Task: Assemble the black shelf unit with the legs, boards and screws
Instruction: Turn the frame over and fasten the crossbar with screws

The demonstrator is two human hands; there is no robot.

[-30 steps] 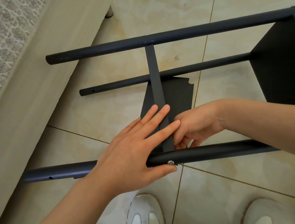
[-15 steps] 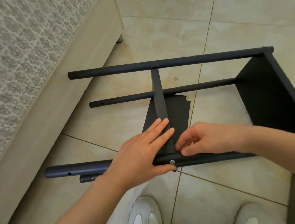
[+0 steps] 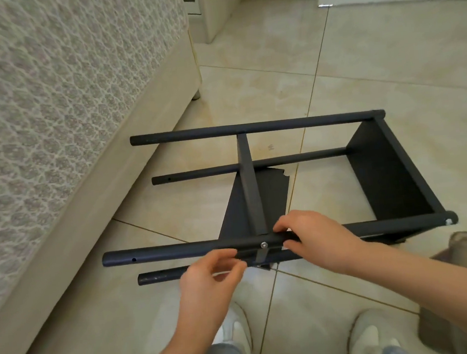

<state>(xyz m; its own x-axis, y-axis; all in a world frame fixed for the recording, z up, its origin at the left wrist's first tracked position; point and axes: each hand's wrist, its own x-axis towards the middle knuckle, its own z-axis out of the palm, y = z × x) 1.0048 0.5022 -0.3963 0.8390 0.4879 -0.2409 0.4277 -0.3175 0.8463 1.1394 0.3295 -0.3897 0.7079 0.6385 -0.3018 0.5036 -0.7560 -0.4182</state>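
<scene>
one black shelf unit lies on its side on the tiled floor, beside a bed with a patterned cover on the left. four tubular legs run left to right: the far upper leg, the far lower leg, the near upper leg and the near lower leg. the end board stands on edge at the right-hand end of the legs. the middle board stands on edge about halfway along, spanning from the far upper leg to the near upper leg. a silver screw sits in the near upper leg where the middle board meets it, and a second screw shows at the right tip of the same leg. a narrow grey strip hangs just below the first screw; what it is cannot be told. the hands are apart, one on each side of that screw. the right hand clamps the near upper leg just right of the screw, fingers over the top of the tube and thumb beneath. the left hand hovers in front of the near lower leg with fingers loosely curled and thumb and forefinger slightly parted; nothing shows between them, and the fingertips lie just beside the grey strip with no visible contact. two white shoes stand on the floor below the hands.
</scene>
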